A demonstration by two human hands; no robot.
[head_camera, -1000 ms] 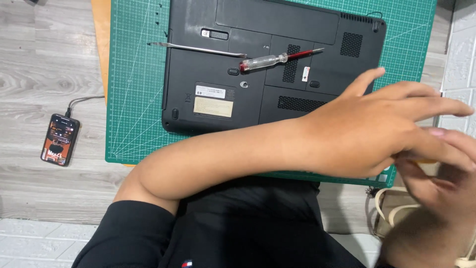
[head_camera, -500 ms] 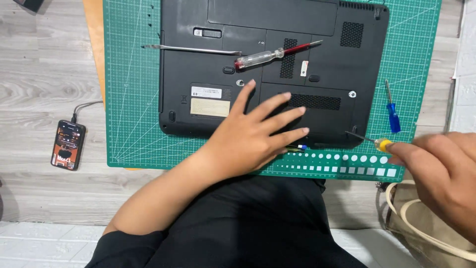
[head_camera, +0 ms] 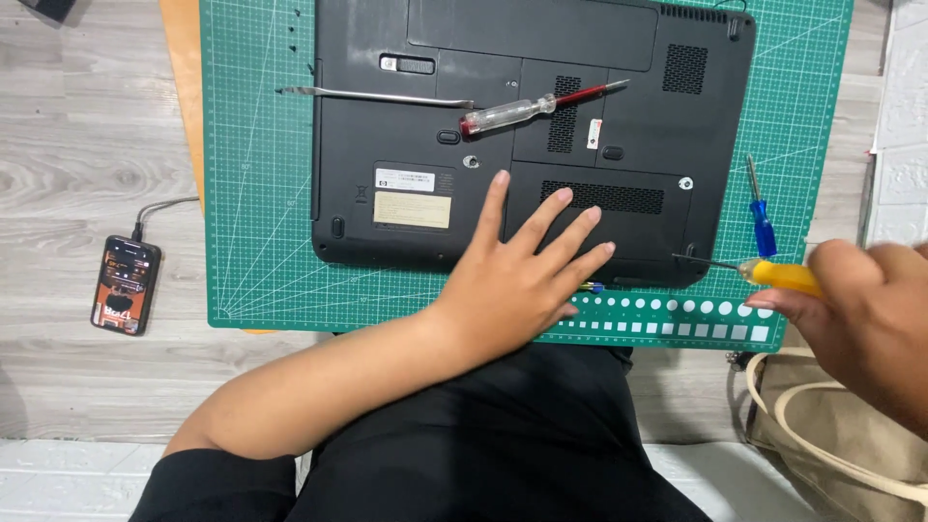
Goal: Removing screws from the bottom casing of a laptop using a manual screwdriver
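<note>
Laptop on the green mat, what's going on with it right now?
A person has a black laptop lying bottom-up on a green cutting mat. Their left hand rests flat on its near edge, while the right hand holds a yellow-handled screwdriver, tip at the laptop's right corner. A red-handled screwdriver and a metal pry tool lie on the laptop; a blue screwdriver lies beside it.

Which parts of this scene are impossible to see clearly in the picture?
Head view only:
- Laptop top edge: cut off by the frame.
- Yellow screwdriver handle end: hidden inside the right hand.
- Small blue object: mostly under the left hand.
- Phone screen: too small.
</note>
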